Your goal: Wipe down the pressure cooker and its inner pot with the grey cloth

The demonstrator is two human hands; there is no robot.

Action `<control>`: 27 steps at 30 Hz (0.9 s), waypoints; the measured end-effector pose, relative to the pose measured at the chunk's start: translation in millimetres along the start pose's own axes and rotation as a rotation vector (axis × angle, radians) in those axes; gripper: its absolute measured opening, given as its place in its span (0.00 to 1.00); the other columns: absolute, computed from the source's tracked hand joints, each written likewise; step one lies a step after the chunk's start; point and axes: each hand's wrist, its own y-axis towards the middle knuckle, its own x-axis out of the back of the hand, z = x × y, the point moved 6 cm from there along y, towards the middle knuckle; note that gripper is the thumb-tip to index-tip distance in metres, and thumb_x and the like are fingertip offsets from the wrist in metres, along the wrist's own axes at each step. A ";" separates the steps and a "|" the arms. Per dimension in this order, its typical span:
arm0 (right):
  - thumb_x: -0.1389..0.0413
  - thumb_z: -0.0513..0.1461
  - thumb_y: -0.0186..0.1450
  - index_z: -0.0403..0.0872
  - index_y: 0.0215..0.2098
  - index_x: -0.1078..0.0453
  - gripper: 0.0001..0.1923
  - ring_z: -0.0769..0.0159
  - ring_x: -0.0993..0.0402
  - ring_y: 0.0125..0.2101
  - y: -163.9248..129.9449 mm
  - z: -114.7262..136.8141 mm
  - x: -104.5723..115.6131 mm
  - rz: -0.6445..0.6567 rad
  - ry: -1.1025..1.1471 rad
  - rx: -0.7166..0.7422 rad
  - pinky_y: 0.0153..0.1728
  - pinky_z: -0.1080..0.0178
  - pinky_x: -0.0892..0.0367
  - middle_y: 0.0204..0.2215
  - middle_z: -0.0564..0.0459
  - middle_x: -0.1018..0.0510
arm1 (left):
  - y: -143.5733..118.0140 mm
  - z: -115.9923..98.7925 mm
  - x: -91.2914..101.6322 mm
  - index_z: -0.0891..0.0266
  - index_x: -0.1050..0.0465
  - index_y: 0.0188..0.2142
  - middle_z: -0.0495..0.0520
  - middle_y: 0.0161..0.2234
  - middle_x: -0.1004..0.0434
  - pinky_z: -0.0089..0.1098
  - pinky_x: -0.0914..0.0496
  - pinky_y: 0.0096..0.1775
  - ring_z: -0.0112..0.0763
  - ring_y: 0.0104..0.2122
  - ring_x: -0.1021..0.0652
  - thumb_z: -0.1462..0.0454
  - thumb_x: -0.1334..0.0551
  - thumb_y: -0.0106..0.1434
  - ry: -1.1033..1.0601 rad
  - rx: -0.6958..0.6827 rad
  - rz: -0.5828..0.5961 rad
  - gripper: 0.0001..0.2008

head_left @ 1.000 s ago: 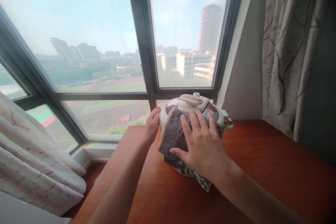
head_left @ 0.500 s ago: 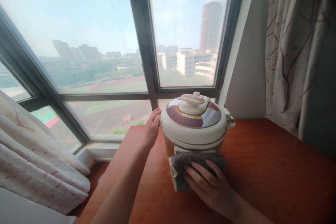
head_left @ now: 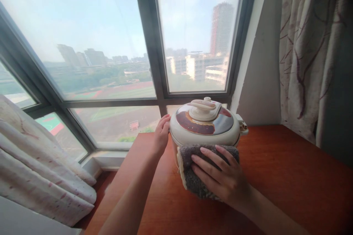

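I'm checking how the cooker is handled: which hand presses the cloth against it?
The right hand, spread flat on the grey cloth at the cooker's front; the left hand touches its bare side.

Left hand (head_left: 160,132) is up against the left side of the cooker (head_left: 205,126), fingers curled on its rim, forearm stretched long. Right hand (head_left: 220,178) lies flat against the cooker's front, fingers spread and pointing left, pressing the cloth (head_left: 190,176).
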 end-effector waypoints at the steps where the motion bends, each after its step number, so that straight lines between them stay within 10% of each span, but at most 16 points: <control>1: 0.48 0.34 0.73 0.49 0.52 0.22 0.15 0.56 0.34 0.63 14.0 -5.3 2.6 0.002 0.000 -0.027 0.68 0.46 0.49 0.60 0.57 0.24 | 0.2 -0.2 0.1 0.60 0.20 0.47 0.59 0.61 0.28 0.42 0.42 0.66 0.42 0.64 0.32 0.60 0.45 0.66 0.007 -0.007 -0.003 0.17; 11: 0.45 0.37 0.69 0.40 0.57 0.26 0.19 0.50 0.31 0.57 87.0 -13.8 -23.0 0.126 -0.069 -0.201 0.58 0.46 0.35 0.58 0.43 0.23 | 2.9 5.6 5.0 0.59 0.22 0.47 0.60 0.61 0.29 0.45 0.40 0.66 0.45 0.63 0.30 0.58 0.42 0.66 -0.071 -0.041 0.011 0.15; 18: 0.53 0.34 0.71 0.43 0.55 0.24 0.20 0.62 0.33 0.63 13.8 59.1 -64.6 0.316 -0.338 0.223 0.67 0.63 0.41 0.58 0.50 0.23 | 1.6 -1.5 2.0 0.59 0.20 0.46 0.58 0.59 0.26 0.45 0.43 0.67 0.43 0.64 0.32 0.59 0.44 0.66 0.012 -0.042 0.027 0.16; 27: 0.55 0.31 0.73 0.46 0.54 0.24 0.21 0.69 0.34 0.63 -67.1 63.8 -62.7 0.237 -0.072 0.300 0.63 0.67 0.36 0.58 0.53 0.24 | -1.6 0.6 2.8 0.57 0.19 0.48 0.58 0.64 0.31 0.45 0.35 0.62 0.47 0.63 0.31 0.58 0.44 0.67 -0.021 0.040 0.035 0.17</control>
